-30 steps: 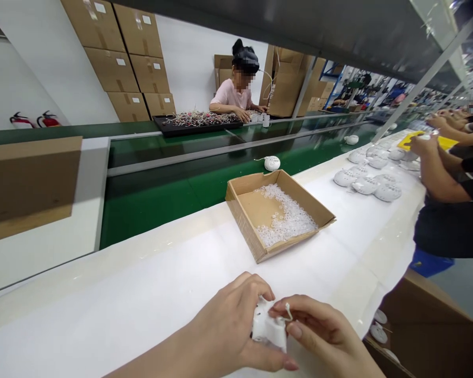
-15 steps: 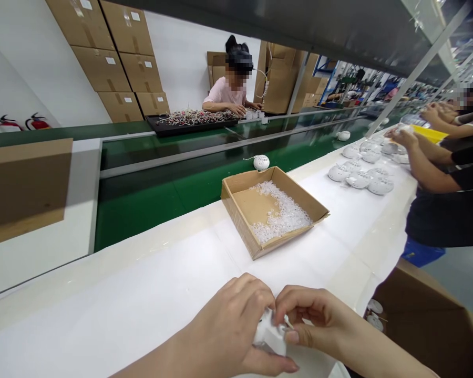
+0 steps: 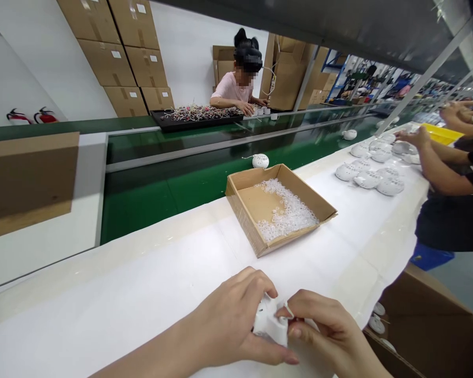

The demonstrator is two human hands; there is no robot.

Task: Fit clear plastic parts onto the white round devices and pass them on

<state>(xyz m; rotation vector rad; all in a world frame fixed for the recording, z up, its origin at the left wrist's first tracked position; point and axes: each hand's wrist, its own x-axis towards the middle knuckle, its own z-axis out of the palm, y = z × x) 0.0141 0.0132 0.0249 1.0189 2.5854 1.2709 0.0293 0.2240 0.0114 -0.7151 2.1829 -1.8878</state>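
My left hand is wrapped around a small white plastic housing, thumb below and fingers over its top. At the housing's right side my right hand pinches a thin white cord between thumb and fingers. The cord makes a small bend beside the fingertips; its far end is hidden. Just beyond my hands sits a shallow cardboard box, part filled with small clear plastic rings.
A green conveyor belt runs behind the white worktop, carrying a white round housing. Several white housings lie to the right near a co-worker's arm. Below right stands a large cardboard box. Opposite, a person handles small white parts.
My right fingers have shifted slightly right from the housing, and the cord shows more clearly. My left hand keeps its hold. The view has turned a little.
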